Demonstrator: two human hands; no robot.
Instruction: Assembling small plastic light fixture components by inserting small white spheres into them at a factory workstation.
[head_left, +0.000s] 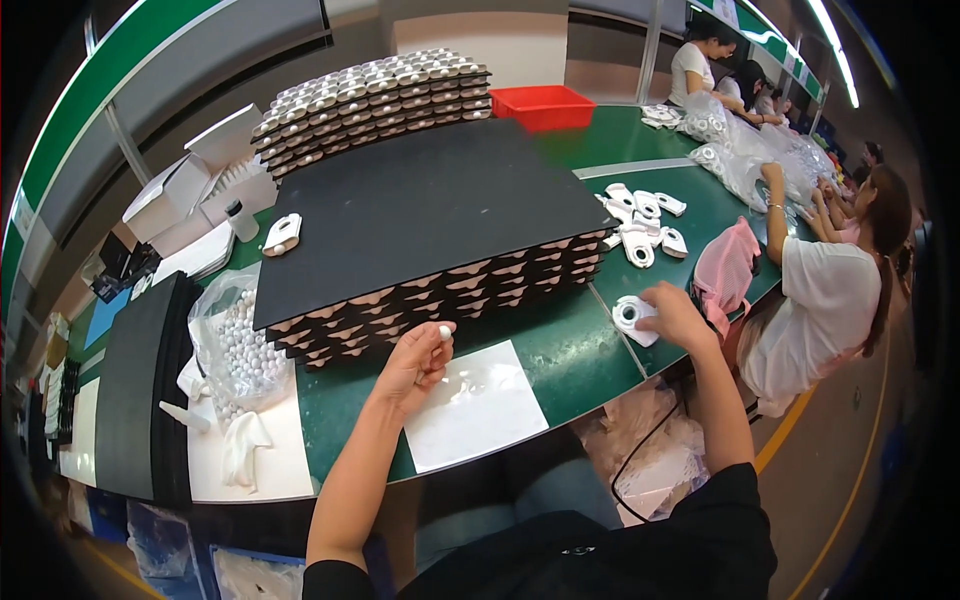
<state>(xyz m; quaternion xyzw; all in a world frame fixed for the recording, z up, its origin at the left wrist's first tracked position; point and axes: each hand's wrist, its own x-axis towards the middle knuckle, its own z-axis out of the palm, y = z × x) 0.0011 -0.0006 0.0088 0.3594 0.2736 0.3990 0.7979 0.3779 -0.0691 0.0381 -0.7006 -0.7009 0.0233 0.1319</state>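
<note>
Left hand: we see our left hand [418,358] raised just above the tabletop [560,350], its fingers pinched on a small white bead [445,333] held at the fingertips.
Right hand: our right hand [676,314] lies out to the right, fingers curled down on a white plastic part [632,318] with a round ring opening, pressing it to the green surface.
Which way: the plastic part sits to the right of the bead and slightly farther from us, well apart from it; our right hand is already on it, our left is the farther one.
Long axis: we judge the part to lie roughly flat, ring end toward our left; its far end is hidden under the fingers.
Under the left hand: a white sheet [475,403] with a glossy patch rests on the tabletop, just below and right of the bead.
Supply: a clear bag of white beads [240,350] stands to the left, near the left forearm.
Between the hands: the black tray stack [430,215] fills the ground beyond them.
More parts: loose white parts [640,225] lie beyond the right hand.
</note>
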